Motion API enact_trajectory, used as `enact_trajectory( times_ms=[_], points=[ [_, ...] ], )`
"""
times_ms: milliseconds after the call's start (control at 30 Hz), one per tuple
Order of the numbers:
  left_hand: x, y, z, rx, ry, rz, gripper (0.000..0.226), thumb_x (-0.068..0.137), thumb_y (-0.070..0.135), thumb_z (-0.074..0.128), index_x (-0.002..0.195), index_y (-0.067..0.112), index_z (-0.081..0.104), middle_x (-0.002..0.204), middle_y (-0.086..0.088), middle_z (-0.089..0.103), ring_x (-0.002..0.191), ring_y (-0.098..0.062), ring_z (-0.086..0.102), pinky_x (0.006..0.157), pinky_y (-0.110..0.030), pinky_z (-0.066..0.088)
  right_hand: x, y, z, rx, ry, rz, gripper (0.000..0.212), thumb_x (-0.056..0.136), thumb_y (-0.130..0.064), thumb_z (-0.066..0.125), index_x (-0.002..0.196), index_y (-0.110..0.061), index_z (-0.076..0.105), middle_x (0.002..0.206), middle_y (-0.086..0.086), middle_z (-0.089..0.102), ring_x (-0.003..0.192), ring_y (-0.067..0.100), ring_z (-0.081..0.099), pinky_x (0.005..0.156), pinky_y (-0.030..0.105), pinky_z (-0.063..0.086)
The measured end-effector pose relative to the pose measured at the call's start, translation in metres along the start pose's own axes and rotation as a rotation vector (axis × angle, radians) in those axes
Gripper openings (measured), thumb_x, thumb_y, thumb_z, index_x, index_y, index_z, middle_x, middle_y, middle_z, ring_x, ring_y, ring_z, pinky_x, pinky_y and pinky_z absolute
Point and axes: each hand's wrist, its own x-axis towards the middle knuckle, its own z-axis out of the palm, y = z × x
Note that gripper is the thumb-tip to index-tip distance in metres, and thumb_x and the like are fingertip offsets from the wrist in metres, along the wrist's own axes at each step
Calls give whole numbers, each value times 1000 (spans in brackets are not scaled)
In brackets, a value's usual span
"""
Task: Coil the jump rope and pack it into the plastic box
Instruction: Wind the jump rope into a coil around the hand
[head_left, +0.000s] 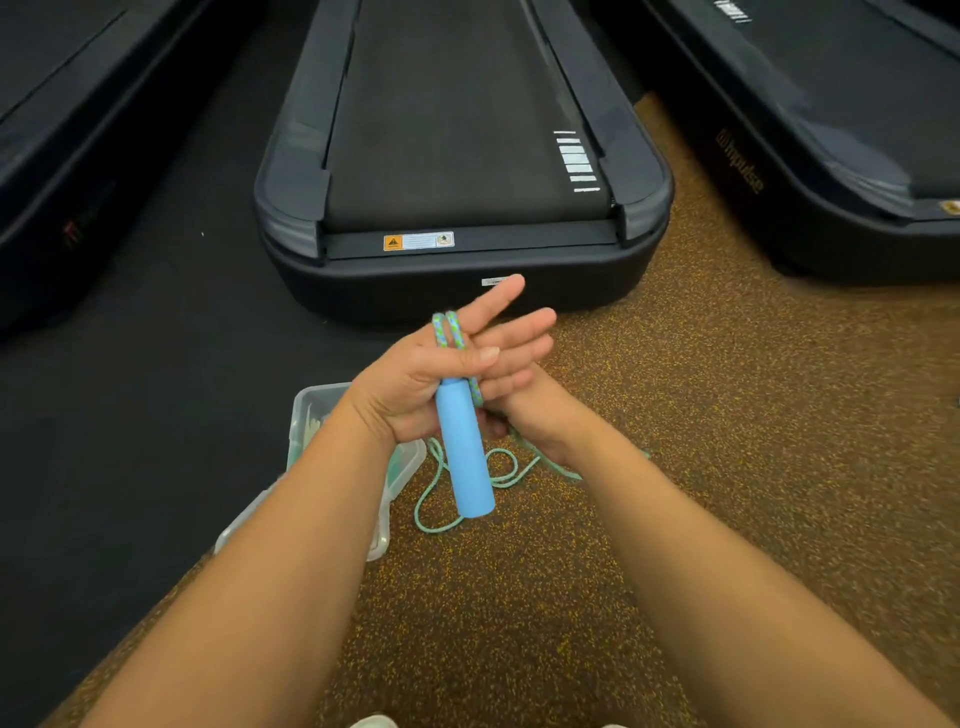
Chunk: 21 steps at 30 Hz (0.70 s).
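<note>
My left hand holds the jump rope's light blue handle upright, the handle hanging down below the palm. Its thumb pins two loops of the blue-green rope against its outstretched fingers. My right hand sits just behind and to the right, fingers curled around the rope where it leaves the loops; much of this hand is hidden. The rest of the rope lies in loose curves on the floor below. The clear plastic box stands on the floor under my left forearm, partly hidden.
A dark treadmill ends right in front of my hands, with others at the left and right. The floor is brown speckled rubber on the right and black on the left. A clear lid-like piece lies by the box.
</note>
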Motion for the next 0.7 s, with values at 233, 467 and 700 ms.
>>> enact_trajectory(
  times_ms=[233,467,700],
  points=[
    [3,3,-5,19,248,57,67,81,-6,47,144,14,38,142,-12,50,129,-25,49,109,-37,36,-15,-28,-17,-290,-183,87,38,95,-21,54,104,16,58,60,2,54,50,15,49,50,25,39],
    [-1,1,-10,178,246,-48,55,90,-5,46,143,11,39,140,-9,53,124,-21,55,102,-34,46,-14,-59,-28,-715,-196,-30,26,89,-25,60,108,-8,68,74,-11,59,70,12,56,71,33,49],
    [-2,0,-6,328,158,-93,51,90,4,48,140,5,42,132,-18,51,110,-27,47,99,-43,34,-37,-91,-41,-738,-168,-79,23,95,-10,49,85,-18,69,74,-15,71,79,15,64,81,31,51]
  ],
)
